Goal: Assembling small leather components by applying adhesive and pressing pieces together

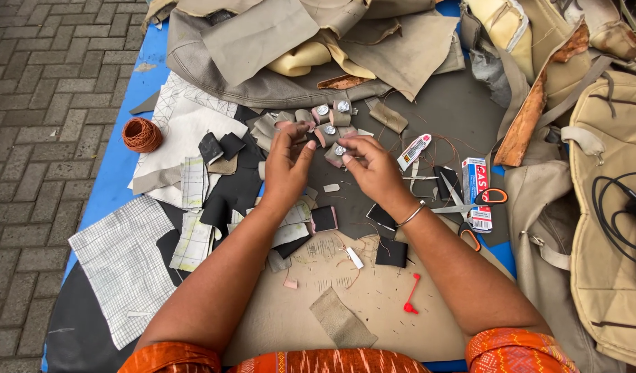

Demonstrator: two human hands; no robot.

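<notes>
Near the middle of the frame, slightly above centre, the two hands meet over a blue mat (118, 173) strewn with fabric offcuts. The right hand (373, 166) has its fingers curled and pinched around a small tan leather tab (335, 153) with a silver snap on it, holding it just off the surface. The left hand (287, 166) is raised beside it, fingers bent and loosely together with the fingertips reaching toward the same tab; whether it grips anything I cannot tell. Just above the hands lies a cluster of similar snap tabs (328, 114), close to the fingertips. To the right of the right hand, a small glue tube (415, 150) lies near it, then orange-handled scissors (470, 200) and a small carton (475, 190) touching them. At the left edge of the mat sits a spool of orange thread (141, 134), well apart from the hands. In the lower centre a red plastic tool (412, 295) rests on a tan sheet (318, 304). Tan bags (608, 228) pile up along the right side.
</notes>
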